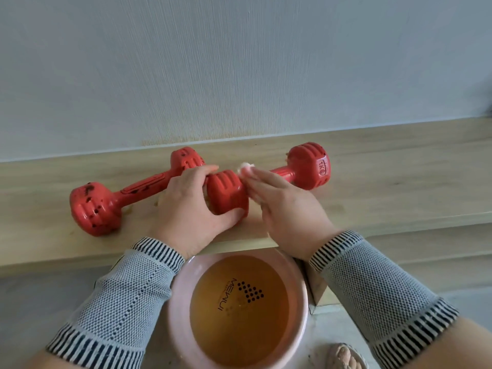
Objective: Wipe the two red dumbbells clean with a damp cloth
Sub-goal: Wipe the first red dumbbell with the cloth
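On a wooden tabletop [399,169], the left hand [191,209] grips the near head of a red dumbbell [308,166] lying near-left to far-right, while the right hand [287,209] presses a white cloth [245,167] to its handle with straight fingers [262,179]. A stained dumbbell [98,206] lies alongside, angled likewise.

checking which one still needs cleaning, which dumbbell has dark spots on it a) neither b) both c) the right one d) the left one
d, the left dumbbell shows dark spots on its heads and handle, while the right dumbbell, held by the left hand and wiped by the right hand with the cloth, looks clean.
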### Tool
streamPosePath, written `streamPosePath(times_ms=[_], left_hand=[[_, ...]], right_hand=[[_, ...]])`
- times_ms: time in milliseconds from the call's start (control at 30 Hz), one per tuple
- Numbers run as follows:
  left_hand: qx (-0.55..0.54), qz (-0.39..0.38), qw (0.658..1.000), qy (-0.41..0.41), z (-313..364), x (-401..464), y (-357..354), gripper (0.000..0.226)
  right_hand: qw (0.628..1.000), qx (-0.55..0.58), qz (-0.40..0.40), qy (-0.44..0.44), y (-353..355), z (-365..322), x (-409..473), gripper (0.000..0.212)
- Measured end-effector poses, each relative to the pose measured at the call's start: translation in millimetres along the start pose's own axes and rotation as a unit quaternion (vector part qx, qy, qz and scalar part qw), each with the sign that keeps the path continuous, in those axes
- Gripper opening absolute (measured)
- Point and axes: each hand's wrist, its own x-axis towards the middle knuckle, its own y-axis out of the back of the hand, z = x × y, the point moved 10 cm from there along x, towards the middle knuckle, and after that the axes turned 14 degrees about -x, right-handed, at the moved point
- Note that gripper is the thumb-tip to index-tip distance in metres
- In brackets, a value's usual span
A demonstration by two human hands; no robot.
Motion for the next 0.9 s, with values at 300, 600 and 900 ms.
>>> streamPosePath(times_ms=[300, 600, 900], left_hand=[[0.033, 0.002, 0.999, -0.001, -7, 6, -9, 0.096], [-0.054, -0.015, 0.998, 0.041, -15, 6, -6, 0.087], [-0.109, -0.042, 0.991, 0.071, -24, 8, -10, 0.073]], right_hand=[[1.0, 0.0, 0.017, -0.017, 5, 8, -1, 0.068], [0.998, -0.017, 0.019, -0.05, 6, 20, 0, 0.072], [0.998, -0.02, 0.028, -0.061, 8, 24, 0, 0.072]])
